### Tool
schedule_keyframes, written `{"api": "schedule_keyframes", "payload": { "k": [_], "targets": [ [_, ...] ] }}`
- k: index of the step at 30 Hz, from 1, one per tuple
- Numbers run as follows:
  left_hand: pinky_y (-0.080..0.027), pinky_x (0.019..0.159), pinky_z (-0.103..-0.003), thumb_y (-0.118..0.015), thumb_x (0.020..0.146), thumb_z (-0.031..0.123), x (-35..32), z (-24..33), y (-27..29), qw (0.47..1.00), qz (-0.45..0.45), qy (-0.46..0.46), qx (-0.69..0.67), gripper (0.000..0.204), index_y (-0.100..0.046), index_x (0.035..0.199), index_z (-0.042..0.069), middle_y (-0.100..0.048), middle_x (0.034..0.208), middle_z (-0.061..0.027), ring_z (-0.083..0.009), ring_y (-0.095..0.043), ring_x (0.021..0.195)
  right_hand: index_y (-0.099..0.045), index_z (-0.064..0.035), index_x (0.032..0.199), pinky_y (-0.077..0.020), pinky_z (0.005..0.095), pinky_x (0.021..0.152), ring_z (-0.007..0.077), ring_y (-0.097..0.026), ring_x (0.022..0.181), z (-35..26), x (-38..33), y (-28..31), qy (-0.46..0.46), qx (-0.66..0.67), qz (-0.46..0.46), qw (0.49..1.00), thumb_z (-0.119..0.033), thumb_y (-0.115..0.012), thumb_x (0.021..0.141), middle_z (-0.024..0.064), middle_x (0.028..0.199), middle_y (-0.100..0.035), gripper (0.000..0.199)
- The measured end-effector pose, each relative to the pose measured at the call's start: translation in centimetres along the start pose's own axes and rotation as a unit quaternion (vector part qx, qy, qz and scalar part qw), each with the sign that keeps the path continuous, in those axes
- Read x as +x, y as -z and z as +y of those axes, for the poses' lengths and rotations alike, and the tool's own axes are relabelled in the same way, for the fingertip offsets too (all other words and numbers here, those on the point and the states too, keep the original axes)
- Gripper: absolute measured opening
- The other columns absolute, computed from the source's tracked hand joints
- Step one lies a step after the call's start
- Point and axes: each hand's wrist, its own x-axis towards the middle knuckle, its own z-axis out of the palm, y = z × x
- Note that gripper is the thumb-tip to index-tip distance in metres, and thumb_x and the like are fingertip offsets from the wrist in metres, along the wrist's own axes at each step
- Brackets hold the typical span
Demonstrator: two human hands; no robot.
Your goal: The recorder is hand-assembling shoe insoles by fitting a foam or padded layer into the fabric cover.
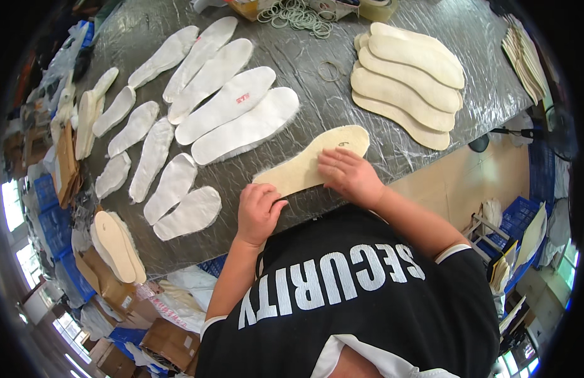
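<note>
A cream insole point(298, 165) with a fleecy edge and a small printed mark lies slantwise at the table's near edge in front of me. My left hand point(257, 213) is closed at its narrower left end, fingertips on the rim and thumb beside it. My right hand point(351, 177) rests on its middle and right part, fingers stretched out flat over the surface. Just to the left lies a white fleecy insole point(245, 126), one of several spread in a slanting group. A fanned stack of cream insoles point(408, 82) lies beyond my right hand.
The table point(304, 63) is covered with clear wrinkled plastic. Pale green rubber bands point(295, 17) lie heaped at the far edge. Another insole pair point(119, 247) sits at the left corner, and a stack of insoles point(525, 60) at far right. Cardboard boxes point(169, 343) stand below left.
</note>
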Motion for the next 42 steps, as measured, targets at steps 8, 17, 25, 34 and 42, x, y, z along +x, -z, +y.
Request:
{"api": "schedule_keyframes", "payload": {
  "k": [8,17,25,34,42],
  "targets": [
    [-0.033,0.104,-0.047,-0.078,0.068,0.021,3.3,1.2,-3.5,0.996,-0.044,0.031,0.066,0.059,-0.054,0.120,0.006,-0.047,0.131,-0.0144,-0.0325,-0.045,0.121,-0.041,-0.0133,0.139,-0.0109,0.0519,0.115,0.0297,-0.018,0.143,0.5,1.8,0.3,-0.075,-0.099,-0.070,0.990,-0.049,-0.071,0.070,0.0101,0.151,-0.029,0.084],
    [-0.034,0.099,-0.048,-0.076,0.066,0.018,2.7,0.9,-3.9,0.998,-0.045,0.020,0.036,0.058,-0.056,0.120,0.011,-0.047,0.126,-0.0159,-0.0358,-0.045,0.114,-0.039,-0.0056,0.140,-0.0106,0.0548,0.113,0.0352,-0.024,0.141,3.3,0.7,-1.3,-0.035,-0.016,-0.009,0.999,-0.070,-0.046,0.079,0.0175,0.151,-0.028,0.089],
    [-0.040,0.097,-0.047,-0.075,0.069,0.013,-6.0,-0.6,11.6,0.967,0.180,0.144,0.109,0.053,-0.057,0.118,0.005,-0.047,0.127,-0.0179,-0.0388,-0.046,0.114,-0.042,0.0001,0.134,-0.0239,0.0471,0.111,0.0396,-0.032,0.134,4.3,-1.9,-1.0,-0.120,-0.042,0.174,0.976,-0.028,-0.047,0.094,0.0211,0.144,-0.037,0.049],
    [-0.032,0.104,-0.054,-0.078,0.070,0.029,-22.7,-12.5,26.8,0.783,0.143,0.451,0.404,0.064,-0.055,0.127,0.011,-0.039,0.139,-0.0174,-0.0409,-0.036,0.127,-0.052,-0.0038,0.124,-0.0262,0.0460,0.110,0.0374,-0.033,0.134,4.0,-0.5,-1.7,-0.154,-0.091,0.098,0.979,-0.016,-0.057,0.084,0.0176,0.144,-0.038,0.042],
    [-0.016,0.104,-0.071,-0.071,0.080,0.029,-24.7,-20.8,24.2,0.680,0.039,0.596,0.425,0.080,-0.027,0.146,0.038,-0.010,0.156,-0.0158,-0.0452,-0.007,0.141,-0.053,-0.0043,0.121,-0.0269,0.0457,0.110,0.0368,-0.035,0.133,4.3,-1.2,-1.8,-0.166,-0.148,0.076,0.972,-0.012,-0.058,0.083,0.0165,0.144,-0.039,0.039]
  ]
}}
